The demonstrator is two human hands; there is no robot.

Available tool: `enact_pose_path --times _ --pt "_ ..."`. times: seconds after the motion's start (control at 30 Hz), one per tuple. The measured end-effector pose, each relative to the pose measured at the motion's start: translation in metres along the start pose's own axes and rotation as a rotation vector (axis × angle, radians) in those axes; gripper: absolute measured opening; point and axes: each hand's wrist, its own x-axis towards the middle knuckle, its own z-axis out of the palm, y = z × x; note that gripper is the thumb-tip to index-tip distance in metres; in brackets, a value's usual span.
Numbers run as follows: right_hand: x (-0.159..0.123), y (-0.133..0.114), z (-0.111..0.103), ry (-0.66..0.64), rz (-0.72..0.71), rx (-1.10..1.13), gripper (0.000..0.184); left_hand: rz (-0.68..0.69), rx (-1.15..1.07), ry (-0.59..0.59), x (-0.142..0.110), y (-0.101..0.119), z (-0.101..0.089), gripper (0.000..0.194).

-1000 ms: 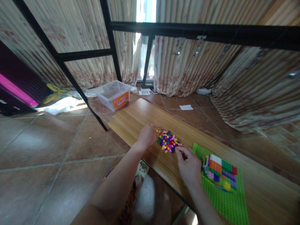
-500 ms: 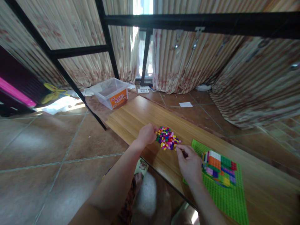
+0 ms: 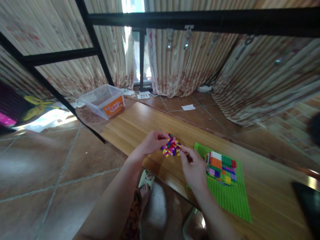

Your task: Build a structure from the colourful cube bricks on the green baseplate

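A small heap of tiny coloured toy bricks lies on the wooden table between my two hands. My left hand reaches over the heap's left side, thumb and fingers drawn together at the bricks; what is in the pinch is too small to make out. At the heap's right edge my right hand has its thumb and index finger curled together, and I cannot make out what they hold. Right of that hand, a block of built-up coloured bricks sits on a green baseplate.
The long wooden table runs diagonally. Beyond its far left end, a clear plastic box with an orange label stands on the floor. A black metal frame crosses in front of the curtains. A dark object shows at the right edge.
The view has turned rightward, so the scene sits further left. My left hand now reaches further over the heap, covering its left part. My right hand stays at the heap's right edge.
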Motion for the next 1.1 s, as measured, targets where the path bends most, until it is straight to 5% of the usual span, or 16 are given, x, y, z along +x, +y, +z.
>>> enact_pose_path --times 0.1,0.2,0.8,0.97,1.1 --pt "-0.002 -0.010 -0.003 0.023 -0.013 0.040 0.024 -0.038 -0.226 -0.240 -0.005 0.013 0.014 0.019" --pt "-0.005 -0.017 -0.012 0.021 -0.012 0.034 0.023 -0.104 -0.314 -0.331 -0.010 0.023 0.028 0.024" --pt "-0.018 -0.004 -0.084 0.108 -0.007 -0.028 0.018 -0.209 -0.453 -0.373 -0.009 0.044 0.090 0.026" --pt "-0.007 0.027 -0.121 0.332 0.118 -0.124 0.025 -0.120 -0.344 -0.204 -0.001 0.040 0.105 0.019" --pt "-0.003 0.051 -0.128 0.339 0.131 -0.215 0.025 -0.016 -0.139 -0.102 0.004 0.035 0.114 0.019"
